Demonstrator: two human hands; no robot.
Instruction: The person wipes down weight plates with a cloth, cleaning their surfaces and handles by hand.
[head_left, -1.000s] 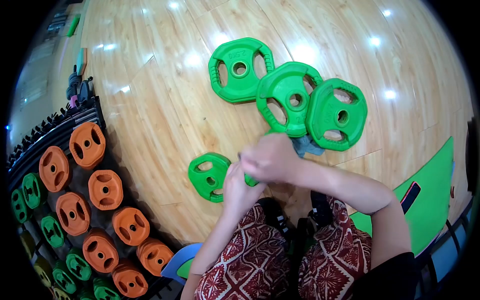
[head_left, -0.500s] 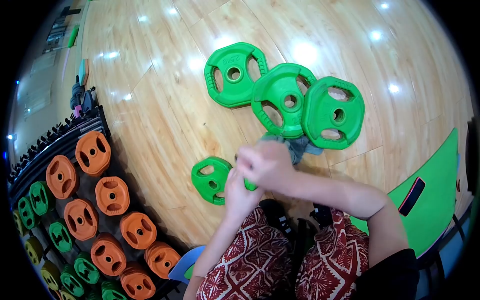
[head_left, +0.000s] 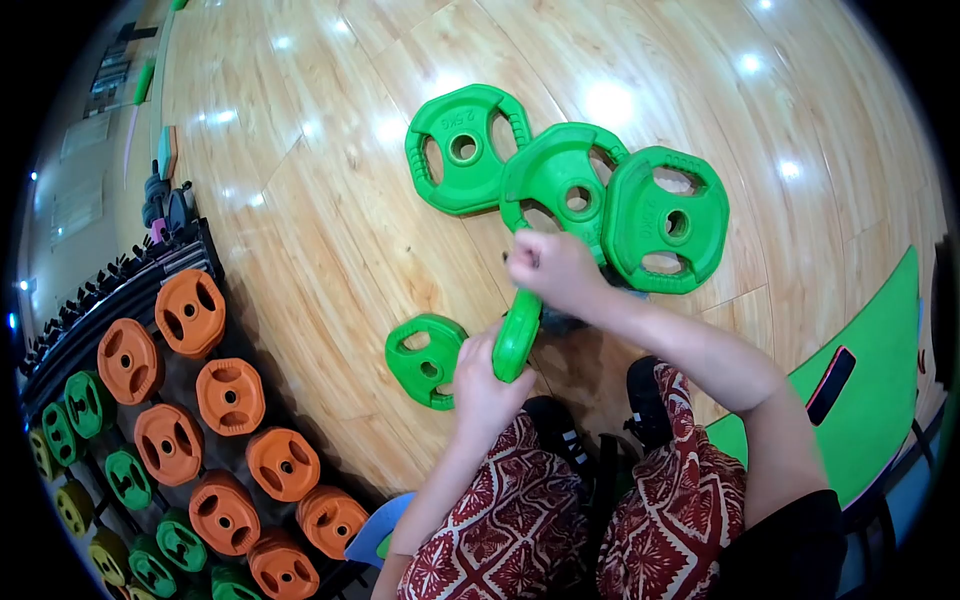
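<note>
My left hand [head_left: 485, 385] grips a green weight plate [head_left: 517, 335] that stands on edge above my lap. My right hand [head_left: 555, 270] is closed just above that plate's upper end; what its fingers hold, if anything, is hidden. Beyond it, three green plates lie overlapping on the floor: one marked 2.5KG [head_left: 480, 180] at the left, a middle one [head_left: 560, 165] and a right one [head_left: 700, 215]. Another green plate [head_left: 418, 350] lies flat to the left of my left hand. A grey-blue cloth, mostly hidden, is behind my right forearm.
At the left a rack bears orange plates [head_left: 168, 443], green plates [head_left: 127, 477] and yellow plates. A phone [head_left: 831, 386] rests on a green surface [head_left: 872, 345] at the right. My patterned trouser legs [head_left: 500, 510] and dark shoes are below.
My right hand has moved up and right, away from my left hand. The held plate, mostly hidden before, now shows on edge between them.
</note>
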